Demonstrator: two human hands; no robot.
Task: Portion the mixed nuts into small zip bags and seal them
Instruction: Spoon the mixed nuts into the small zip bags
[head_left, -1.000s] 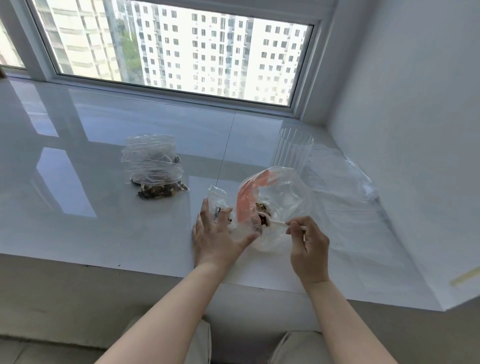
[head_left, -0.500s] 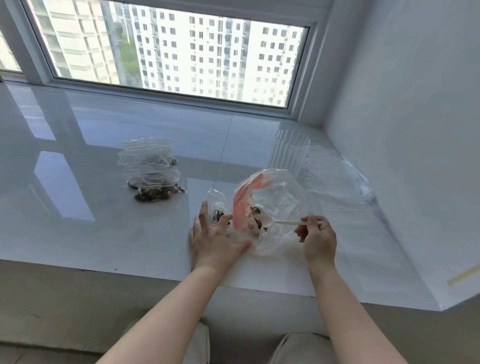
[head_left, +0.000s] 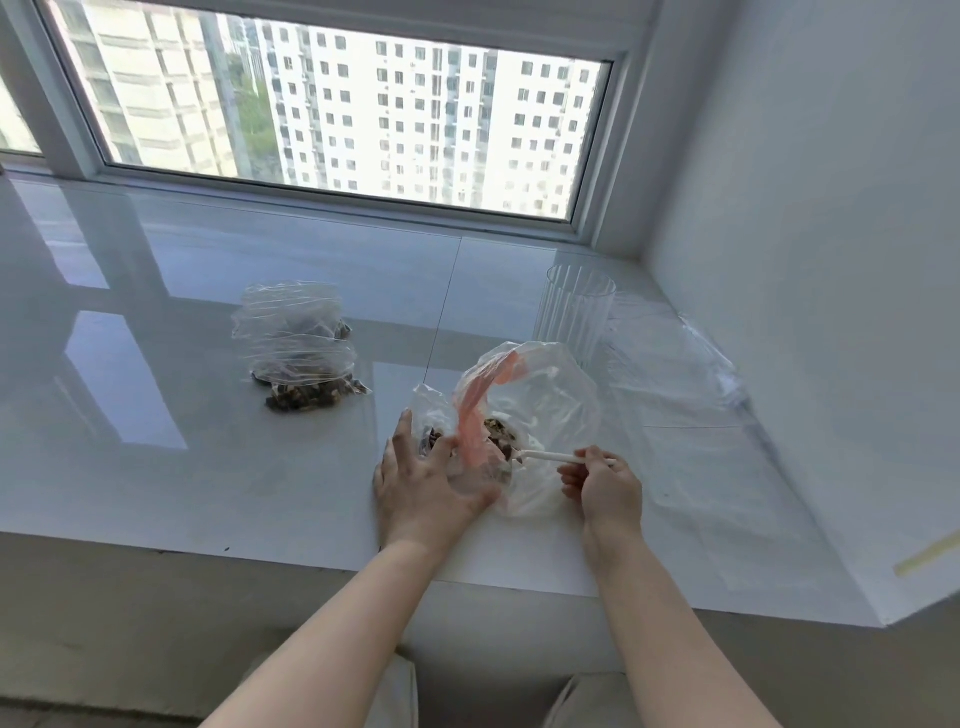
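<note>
L hand (head_left: 423, 480) holds small clear zip bag (head_left: 431, 415) upright; R hand (head_left: 605, 486) pinches white plastic spoon (head_left: 550, 457) inside big clear nut bag (head_left: 540, 410), near desk (head_left: 156, 467) front edge.

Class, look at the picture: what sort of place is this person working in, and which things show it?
Probably a high-rise flat, at a wide glossy window ledge. The window looks onto tall apartment blocks, and bare white walls meet the ledge.

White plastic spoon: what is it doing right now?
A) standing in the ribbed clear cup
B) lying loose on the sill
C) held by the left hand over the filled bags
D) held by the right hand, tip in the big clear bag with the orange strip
D: the right hand pinches the white plastic spoon, whose tip reaches the nuts inside the big clear bag with the orange strip.
</note>
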